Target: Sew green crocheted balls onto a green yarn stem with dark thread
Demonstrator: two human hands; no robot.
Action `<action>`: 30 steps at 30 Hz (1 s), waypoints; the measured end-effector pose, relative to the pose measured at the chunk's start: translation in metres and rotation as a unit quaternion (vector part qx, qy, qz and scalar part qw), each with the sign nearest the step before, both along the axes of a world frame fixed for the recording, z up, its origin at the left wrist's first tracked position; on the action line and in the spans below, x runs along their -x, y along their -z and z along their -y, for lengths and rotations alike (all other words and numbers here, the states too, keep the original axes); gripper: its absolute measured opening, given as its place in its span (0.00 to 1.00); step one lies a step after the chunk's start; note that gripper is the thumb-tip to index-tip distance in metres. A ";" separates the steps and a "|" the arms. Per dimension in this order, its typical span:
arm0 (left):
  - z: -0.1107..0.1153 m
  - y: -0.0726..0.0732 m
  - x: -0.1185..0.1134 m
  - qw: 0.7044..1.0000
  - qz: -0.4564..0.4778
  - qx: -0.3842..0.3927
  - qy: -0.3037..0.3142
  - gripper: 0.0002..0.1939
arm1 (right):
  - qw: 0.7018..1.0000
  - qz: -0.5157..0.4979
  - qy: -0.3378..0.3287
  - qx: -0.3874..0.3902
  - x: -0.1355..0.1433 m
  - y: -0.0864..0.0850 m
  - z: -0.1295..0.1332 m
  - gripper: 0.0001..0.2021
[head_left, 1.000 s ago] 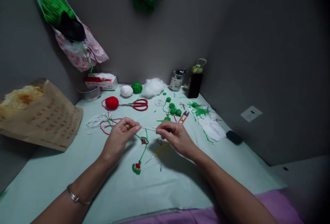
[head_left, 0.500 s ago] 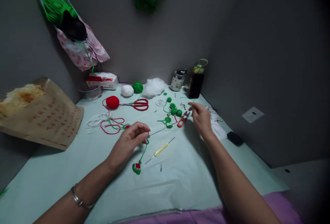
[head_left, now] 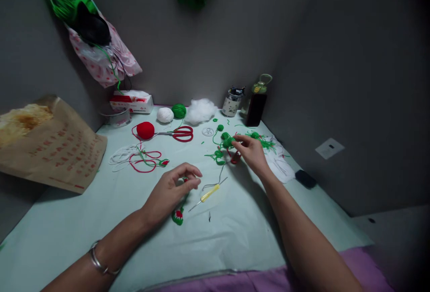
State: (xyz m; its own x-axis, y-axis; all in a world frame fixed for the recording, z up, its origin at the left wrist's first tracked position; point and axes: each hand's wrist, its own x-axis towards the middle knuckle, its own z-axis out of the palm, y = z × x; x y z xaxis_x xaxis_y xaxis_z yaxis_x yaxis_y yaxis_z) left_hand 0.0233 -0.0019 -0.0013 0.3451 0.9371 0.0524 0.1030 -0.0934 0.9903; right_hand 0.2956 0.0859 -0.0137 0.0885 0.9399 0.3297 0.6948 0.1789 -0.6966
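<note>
My left hand point(head_left: 174, 186) hovers low over the table, thumb and fingers apart. Just behind its fingers is a small red and green crocheted piece point(head_left: 185, 179); another point(head_left: 178, 216) lies below. My right hand point(head_left: 251, 151) is beside the green crocheted balls point(head_left: 227, 141), its thumb and fingertips drawn together; what they hold is unclear. Partly under that hand are small orange-red snips point(head_left: 235, 157). A loose grey cord point(head_left: 220, 175) curves down to a yellow-handled crochet hook point(head_left: 210, 193).
Red scissors point(head_left: 182, 134), a red yarn ball point(head_left: 145, 130), white stuffing point(head_left: 201, 111) and a bottle point(head_left: 257, 104) stand or lie farther back. A paper bag point(head_left: 67, 153) is at left. White material point(head_left: 280, 166) and a black object point(head_left: 305, 178) are at right.
My left hand has let go of the grey cord, which now lies slack near the hook. My right hand has moved left to the green balls, over the snips.
</note>
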 end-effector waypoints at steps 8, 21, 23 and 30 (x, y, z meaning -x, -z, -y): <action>0.003 0.006 0.001 0.957 -0.051 -0.276 -0.069 0.17 | 0.847 -0.375 -0.261 0.271 0.059 -0.021 0.056 0.16; -0.005 -0.012 0.001 0.914 0.333 0.227 -0.051 0.13 | 0.913 -0.304 -0.242 0.120 0.068 -0.034 0.069 0.20; -0.007 -0.011 0.001 0.898 0.363 0.245 -0.055 0.12 | 0.915 -0.302 -0.241 0.118 0.071 -0.034 0.071 0.20; -0.009 -0.005 0.002 0.890 0.368 0.256 -0.079 0.10 | 0.933 -0.246 -0.239 0.111 0.078 -0.033 0.081 0.13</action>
State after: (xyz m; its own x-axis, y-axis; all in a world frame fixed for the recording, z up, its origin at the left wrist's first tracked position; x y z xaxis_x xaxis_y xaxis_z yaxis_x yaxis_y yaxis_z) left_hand 0.0209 0.0074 0.0039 0.2565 0.9369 -0.2375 -0.6202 0.3480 0.7030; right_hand 0.2174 0.0054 0.0189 -0.2685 0.9511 0.1525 0.1584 0.1998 -0.9670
